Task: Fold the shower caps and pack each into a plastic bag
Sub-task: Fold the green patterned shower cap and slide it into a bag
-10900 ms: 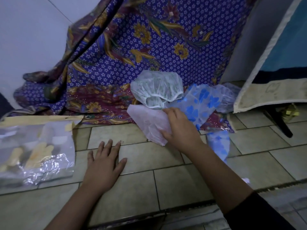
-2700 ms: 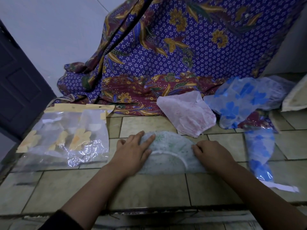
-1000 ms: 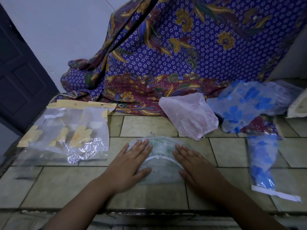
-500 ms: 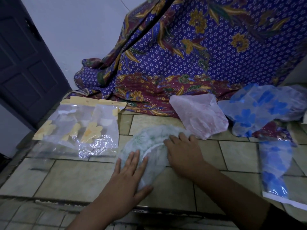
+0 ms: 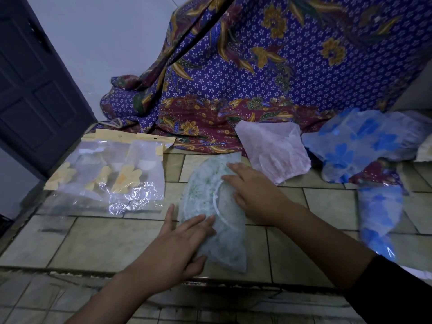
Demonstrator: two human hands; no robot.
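The green cap [image 5: 203,190] lies flattened into a half-moon on the tiled ledge [image 5: 93,239], its elastic rim showing as a white arc. Both hands press on it. The right hand [image 5: 254,195] lies flat across the far part with its fingers straight. The left hand [image 5: 177,249] is spread, with its fingertips on the near part. This looks like the folding step, with packing not yet begun. The next move probably calls for another fold while keeping the thin film squeezed flat, since it will tend to spring open. Then a bag is needed from the stack of bags [image 5: 105,178] lying just to the left.

A batik cloth [image 5: 268,66] hangs behind and pools onto the ledge. A dark door [image 5: 30,90] stands at the left beside a pale wall [image 5: 112,43]. Against the cloth sit a blue cap [image 5: 364,141] and a pink cap [image 5: 273,150]. A bagged blue cap [image 5: 381,213] lies at the right.
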